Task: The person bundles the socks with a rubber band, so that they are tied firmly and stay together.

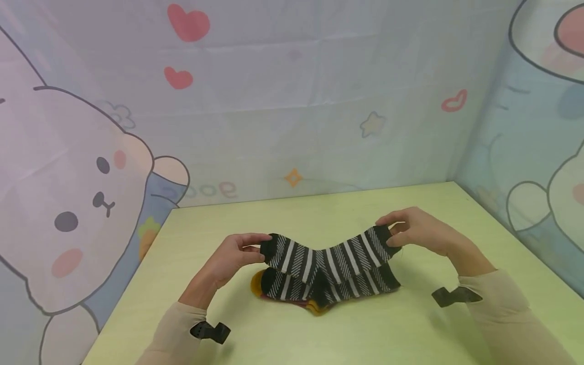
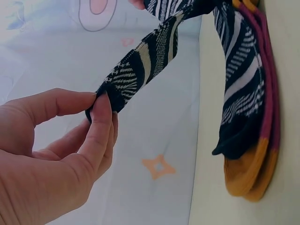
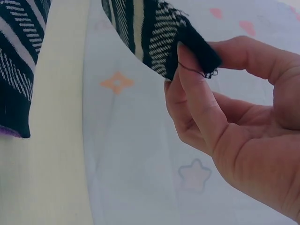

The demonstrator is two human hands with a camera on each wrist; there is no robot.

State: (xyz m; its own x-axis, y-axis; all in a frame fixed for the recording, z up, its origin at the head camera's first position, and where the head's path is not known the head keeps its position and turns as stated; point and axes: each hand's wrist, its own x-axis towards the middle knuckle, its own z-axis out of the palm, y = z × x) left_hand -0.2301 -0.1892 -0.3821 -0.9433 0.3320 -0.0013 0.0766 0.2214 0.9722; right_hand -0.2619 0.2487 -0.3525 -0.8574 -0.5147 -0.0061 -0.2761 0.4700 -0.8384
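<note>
A black sock with white and grey stripes [image 1: 349, 257] sags in the middle between two raised ends. My left hand [image 1: 231, 257] pinches its plain black left end between thumb and fingers. On the other side my right hand [image 1: 424, 232] pinches the black cuff, where a loose thread dangles in the right wrist view. Beneath lies a second striped sock of the same pattern [image 1: 367, 286], partly covered by the raised one. That lower sock rests on a pair of maroon socks with mustard toes and heels [image 2: 248, 176], most of which is hidden.
The socks lie on a pale yellow-green table [image 1: 292, 337]. A printed cloth backdrop [image 1: 292, 101] with hearts and cartoon animals rises behind the table and at both sides. A black wrist mount [image 1: 211, 332] sits on the left sleeve, another mount [image 1: 456, 295] on the right.
</note>
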